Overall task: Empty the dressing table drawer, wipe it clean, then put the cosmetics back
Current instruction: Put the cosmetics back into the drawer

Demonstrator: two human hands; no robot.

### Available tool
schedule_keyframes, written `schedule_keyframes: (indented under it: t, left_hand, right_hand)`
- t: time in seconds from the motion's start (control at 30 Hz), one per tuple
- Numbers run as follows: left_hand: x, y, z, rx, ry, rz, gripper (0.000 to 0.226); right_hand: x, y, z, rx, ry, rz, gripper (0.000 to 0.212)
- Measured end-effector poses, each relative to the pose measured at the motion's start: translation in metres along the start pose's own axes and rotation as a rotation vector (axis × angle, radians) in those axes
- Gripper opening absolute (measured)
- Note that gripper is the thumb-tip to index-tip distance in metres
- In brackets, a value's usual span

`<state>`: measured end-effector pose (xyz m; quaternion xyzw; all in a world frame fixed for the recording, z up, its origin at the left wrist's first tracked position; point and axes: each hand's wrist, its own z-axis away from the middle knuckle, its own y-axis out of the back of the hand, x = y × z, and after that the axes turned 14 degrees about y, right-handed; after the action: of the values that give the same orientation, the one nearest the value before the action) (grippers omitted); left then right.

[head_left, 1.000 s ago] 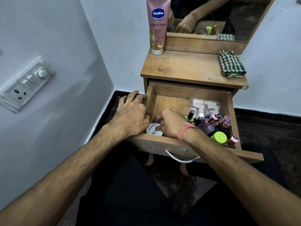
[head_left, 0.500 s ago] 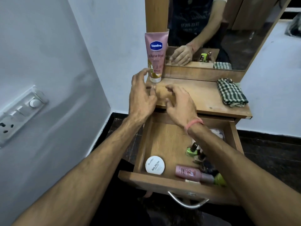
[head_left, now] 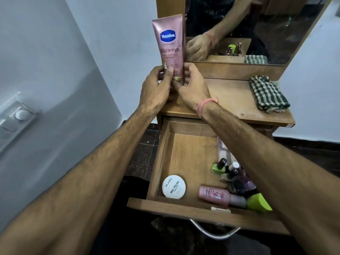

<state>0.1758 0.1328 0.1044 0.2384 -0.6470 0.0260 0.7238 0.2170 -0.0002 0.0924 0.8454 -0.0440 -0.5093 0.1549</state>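
Since the earlier frame both hands have risen from mid-bench to the tube [head_left: 168, 46] at upper centre, left hand [head_left: 156, 87] and right hand [head_left: 191, 85] each with fingers curled round its lower end, holding it upright against the mirror frame. Judgement: emptying goes on; steady the tube on its cap before letting go, then return for the rest. The drawer [head_left: 184, 159] stands open at lower centre, still holding a white tin [head_left: 173, 186], a pink bottle [head_left: 219, 196] lying flat, and clustered polish bottles [head_left: 231, 173] at its right.
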Motion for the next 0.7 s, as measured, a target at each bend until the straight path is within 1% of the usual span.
schedule_keyframes:
  t: [0.07,0.13,0.2,0.23,0.3,0.37,0.43,0.5,0.57,0.63,0.7]
  left_hand:
    - [0.002,0.001,0.021,-0.035,-0.002,0.048,0.056]
    - [0.003,0.003,0.046,-0.111,-0.025,0.109,0.043]
    - [0.005,0.009,0.07,-0.161,-0.048,0.19,0.035]
    - [0.005,0.013,0.081,-0.163,-0.058,0.252,0.036]
    - [0.006,0.024,0.104,-0.126,-0.085,0.364,0.039]
    - [0.0,0.035,0.117,-0.095,-0.085,0.408,0.039]
    - [-0.01,0.043,0.128,-0.111,-0.071,0.392,0.039]
    - [-0.021,0.046,0.137,-0.127,-0.052,0.294,0.041]
    - [-0.031,0.043,0.141,-0.116,-0.044,0.125,0.039]
    - [-0.039,0.039,0.144,-0.09,-0.06,-0.092,0.033]
    - [-0.043,0.036,0.144,-0.055,-0.112,-0.37,0.027]
  right_hand:
    - [-0.014,0.009,0.016,0.046,0.04,0.018,0.046]
    - [-0.031,0.023,0.036,0.033,0.071,0.012,0.042]
    - [-0.044,0.044,0.061,-0.094,0.096,0.005,0.044]
    - [-0.051,0.056,0.074,-0.169,0.105,0.029,0.049]
    - [-0.059,0.083,0.1,-0.289,0.136,0.152,0.06]
    - [-0.059,0.106,0.116,-0.396,0.18,0.282,0.066]
    - [-0.061,0.129,0.131,-0.452,0.171,0.346,0.068]
    - [-0.059,0.147,0.142,-0.485,0.141,0.361,0.066]
    - [-0.052,0.16,0.149,-0.512,0.107,0.337,0.063]
    - [-0.042,0.166,0.152,-0.501,0.084,0.315,0.06]
    - [-0.032,0.166,0.153,-0.482,0.062,0.298,0.056]
